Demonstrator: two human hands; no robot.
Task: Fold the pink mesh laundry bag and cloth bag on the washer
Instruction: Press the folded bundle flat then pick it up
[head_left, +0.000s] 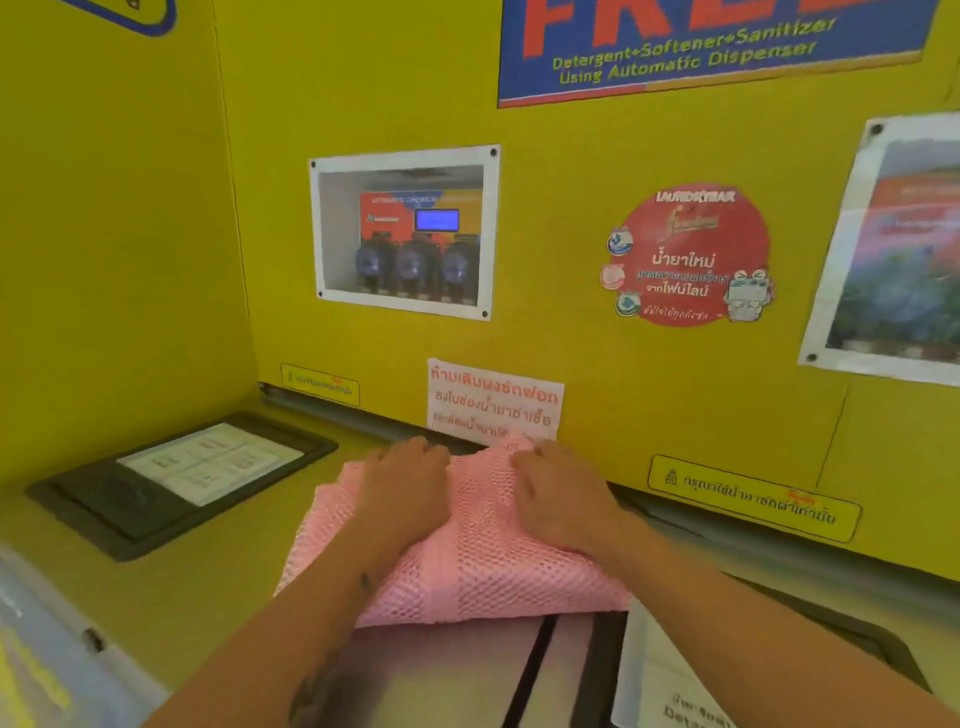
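Pressing down with fingers curled, both hands are working the pink mesh laundry bag (467, 551) flat against the washer (171, 597) top. The left hand (402, 486) is bearing on the bag's left half and the right hand (561, 496) on its right half — whether the fingertips are pinching mesh or merely pushing on it I cannot tell, since they are bent under at the far edge. The bag is lying doubled over near the surface's back edge, its far fold touching the yellow back panel (649, 364) below the paper notice (493, 397). This looks like creasing a fold — weight spread to both sides so the springy mesh stays put. No cloth bag is clearly showing.
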